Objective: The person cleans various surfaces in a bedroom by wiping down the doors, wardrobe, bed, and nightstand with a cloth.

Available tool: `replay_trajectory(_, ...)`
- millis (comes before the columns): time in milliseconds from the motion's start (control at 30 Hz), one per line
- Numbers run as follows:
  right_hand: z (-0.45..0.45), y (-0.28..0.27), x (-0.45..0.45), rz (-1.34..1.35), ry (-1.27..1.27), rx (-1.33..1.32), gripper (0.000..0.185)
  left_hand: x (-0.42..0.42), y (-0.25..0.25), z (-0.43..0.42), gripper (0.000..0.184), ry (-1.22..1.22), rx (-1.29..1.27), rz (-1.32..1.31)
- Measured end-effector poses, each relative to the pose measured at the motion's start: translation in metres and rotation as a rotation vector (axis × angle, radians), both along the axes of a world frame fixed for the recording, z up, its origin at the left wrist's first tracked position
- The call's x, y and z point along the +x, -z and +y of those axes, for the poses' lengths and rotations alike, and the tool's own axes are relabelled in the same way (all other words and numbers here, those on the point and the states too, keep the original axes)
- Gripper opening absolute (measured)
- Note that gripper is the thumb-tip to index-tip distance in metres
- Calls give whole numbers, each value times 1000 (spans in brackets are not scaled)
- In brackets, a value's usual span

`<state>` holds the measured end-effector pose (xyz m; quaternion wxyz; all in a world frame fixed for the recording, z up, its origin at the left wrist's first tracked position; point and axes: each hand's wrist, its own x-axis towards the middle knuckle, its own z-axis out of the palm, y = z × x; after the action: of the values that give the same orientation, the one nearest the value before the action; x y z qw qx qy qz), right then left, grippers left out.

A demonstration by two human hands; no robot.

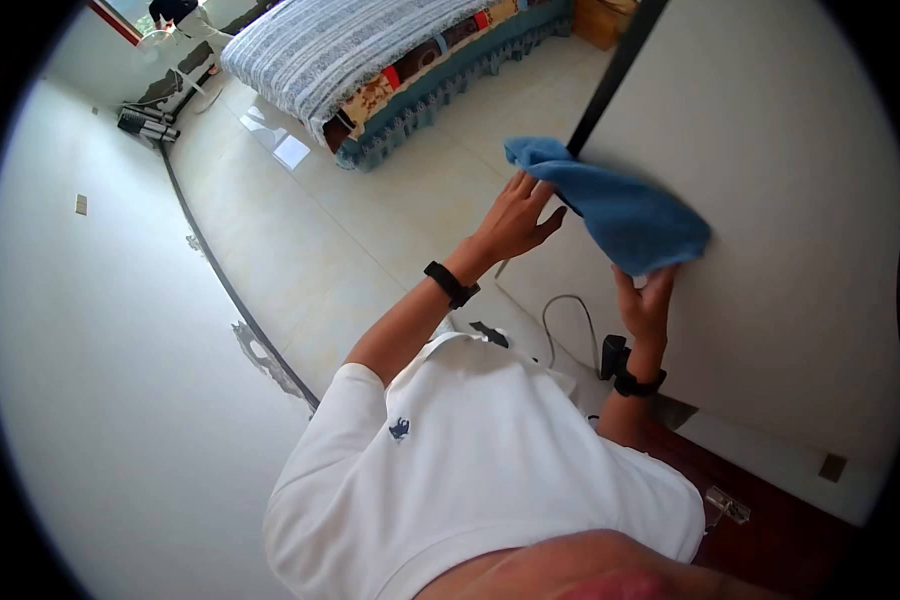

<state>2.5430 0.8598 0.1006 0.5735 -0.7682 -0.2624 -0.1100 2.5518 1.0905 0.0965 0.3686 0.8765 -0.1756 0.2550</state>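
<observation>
The blue cloth (625,212) slants lengthwise from the left hand (515,217) to the right hand (647,303); whether either pinches it, I cannot tell.

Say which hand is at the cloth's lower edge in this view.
The right hand; the left hand is at the upper-left end of the blue cloth.

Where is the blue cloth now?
The blue cloth is right of centre in the head view, touching the left hand and right hand, beside the black strip.

Two hands (513,220), one blue cloth (635,210); two black wristbands (452,285), one white shirt (500,440), one bed (360,50)
</observation>
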Motion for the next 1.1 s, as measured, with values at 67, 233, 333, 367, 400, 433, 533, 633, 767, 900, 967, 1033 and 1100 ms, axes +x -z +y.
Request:
replay_trajectory(67, 4, -5, 9, -241, 6, -135, 60, 12, -3, 11, 69, 43, -57, 18)
replay_trajectory(233, 36, 2, 0, -227, 265, 83, 49, 29, 2, 17, 96, 336, -183, 187)
replay_trajectory(333, 53, -1, 0, -175, 316, 205, 44, 31, 13, 19, 83, 472, -224, 259)
replay_trajectory(367, 60, 5, 1, -171, 328, 208, 44, 29, 17, 25, 83, 481, -219, 266)
replay_trajectory(400, 59, 14, 6, -219, 306, 122, 44, 26, 21, 26, 77, 492, -291, 449)
replay_trajectory(433, 61, 23, 7, -263, 286, 34, 43, 24, 28, 27, 71, 502, -365, 636)
replay_trajectory(533, 85, 52, 6, -213, 305, -133, 31, 16, 93, 29, 48, 489, -320, 641)
replay_trajectory(633, 105, 78, 0, -148, 374, -250, 29, 14, 110, 36, 41, 484, -363, 727)
replay_trajectory(767, 103, 50, -6, -391, 405, -255, 30, 18, 43, 38, 46, 563, -417, 293)
replay_trajectory(900, 115, 49, 7, -408, 486, -200, 36, 32, -13, 50, 50, 502, -318, 407)
replay_trajectory(967, 134, 48, 13, -504, 557, -149, 29, 39, 0, 53, 45, 544, -401, 376)
replay_trajectory(1033, 146, 54, 18, -484, 472, -172, 31, 49, 18, 62, 42, 637, -504, 349)
replay_trajectory(1100, 166, 57, 29, -480, 422, -169, 31, 60, 33, 75, 41, 676, -419, 346)
